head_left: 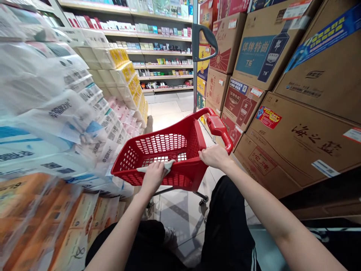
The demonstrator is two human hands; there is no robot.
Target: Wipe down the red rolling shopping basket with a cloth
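Cloth (169, 165), likely light and limp, is being pressed on the rim (188, 163) of the cart (194, 178) by the left hand (153, 177), fingers curled over it, while the probably stiff, roll-prone cart is being gripped, sensibly, at its rear corner by the right hand (216, 156), fingers closed.

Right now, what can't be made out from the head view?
All in the head view:
Palm side of left hand: hidden by the hand's own back.
Palm side of right hand: same.
Basket, near part of its floor: hidden by the near wall.
Wrapped packs at left: some print blurred.
Shelf goods: labels too small.
Upper right box: cut off by the picture edge.
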